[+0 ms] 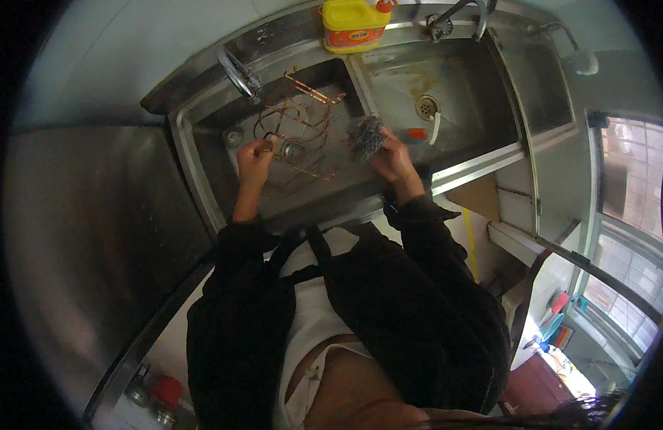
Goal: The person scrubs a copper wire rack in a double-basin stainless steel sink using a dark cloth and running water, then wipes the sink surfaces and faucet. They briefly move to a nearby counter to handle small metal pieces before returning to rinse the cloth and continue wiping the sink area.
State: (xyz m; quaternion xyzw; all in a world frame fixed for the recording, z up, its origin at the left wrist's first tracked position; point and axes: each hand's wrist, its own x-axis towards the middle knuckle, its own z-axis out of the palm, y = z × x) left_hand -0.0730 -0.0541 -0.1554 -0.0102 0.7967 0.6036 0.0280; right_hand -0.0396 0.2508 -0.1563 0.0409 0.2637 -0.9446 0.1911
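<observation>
My left hand (256, 158) grips one end of a brown wire rack (293, 114) over the left basin of a stainless steel sink (194, 161). The rack's bars and curved loops reach across the basin, above a round drain (293, 150). Near the divider between the basins, my right hand (391, 157) holds a grey steel wool scourer (368, 137), apart from the rack's main part. Some of the right fingers are hidden behind the scourer.
A chrome faucet (239, 75) leans over the left basin. Behind the divider stands a yellow jug (355, 27). In the right basin lie an orange-and-white object (434, 129) and a drain strainer (427, 107). A second faucet (479, 24) rises behind it.
</observation>
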